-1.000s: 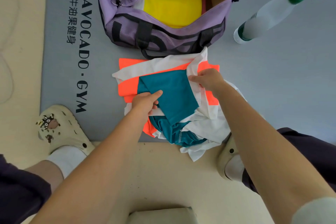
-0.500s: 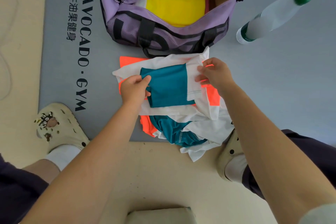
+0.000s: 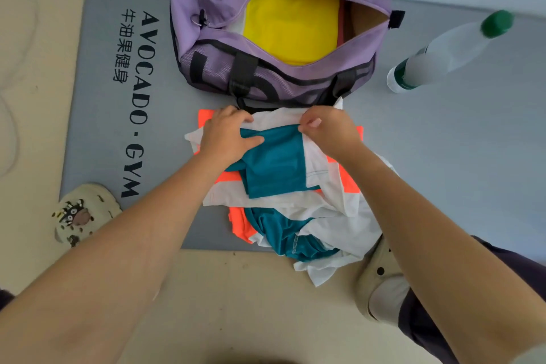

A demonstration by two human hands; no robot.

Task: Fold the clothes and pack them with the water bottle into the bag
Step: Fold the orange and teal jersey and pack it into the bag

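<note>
Both your hands have slid up to the far edge of the teal panel since a moment ago, when they sat lower and wider on the cloth. Your left hand [image 3: 226,136] now pinches the panel's upper left corner, thumb on top; your right hand [image 3: 328,130] pinches the upper right corner, fingertips curled over the hem. The white, teal and orange garment [image 3: 274,168] lies half folded on the grey gym mat [image 3: 97,91], just in front of the purple duffel bag [image 3: 274,38], its near end loose and crumpled over the mat's edge. The bag stands unzipped with a folded yellow garment [image 3: 291,26] already inside. The water bottle [image 3: 443,53], green-capped, stands to the right of the bag, apart from it and untouched.

Expect this fabric to be light, limp and probably slick, so a fold will likely slip unless you press it flat. Take it by corners and hems, not mid-panel, and gather the loose near end before lifting. The bottle will be rigid; grip it around the body.
</note>
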